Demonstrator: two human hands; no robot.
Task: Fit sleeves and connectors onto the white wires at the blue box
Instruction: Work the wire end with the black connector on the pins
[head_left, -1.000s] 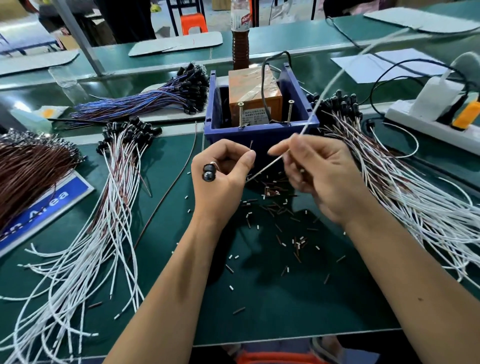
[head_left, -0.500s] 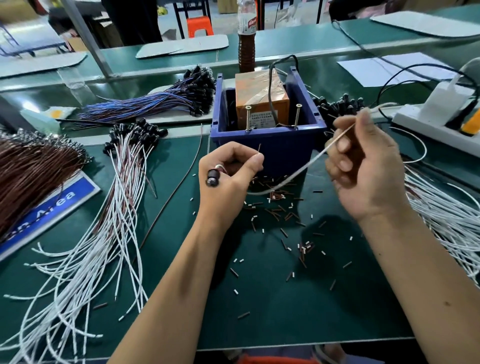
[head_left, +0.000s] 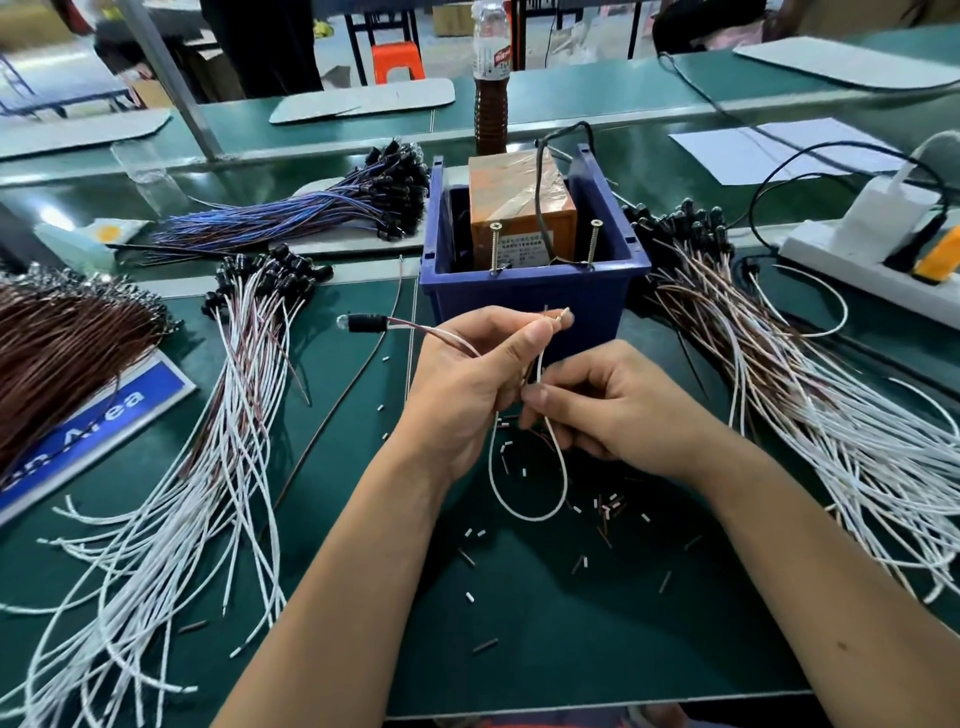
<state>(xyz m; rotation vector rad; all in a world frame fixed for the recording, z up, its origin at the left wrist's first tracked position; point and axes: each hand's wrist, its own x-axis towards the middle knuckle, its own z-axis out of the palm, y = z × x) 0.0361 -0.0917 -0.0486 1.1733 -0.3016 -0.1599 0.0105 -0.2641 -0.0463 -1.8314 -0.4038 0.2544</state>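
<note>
Blue box (head_left: 530, 306), perhaps orange block (head_left: 519, 192).

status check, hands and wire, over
Left hand pinches white wire ends up. Right hand grips wire below. Loop hangs over loose sleeves. Blue box just behind, nothing blocking.

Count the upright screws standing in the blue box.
2: one screw at the front left of the blue box, the other screw at the front right; more may be hidden inside.

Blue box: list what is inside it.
Inside the blue box stands a tape-wrapped orange block with a black cable and two upright screws. The box's bottom is hidden.
</note>
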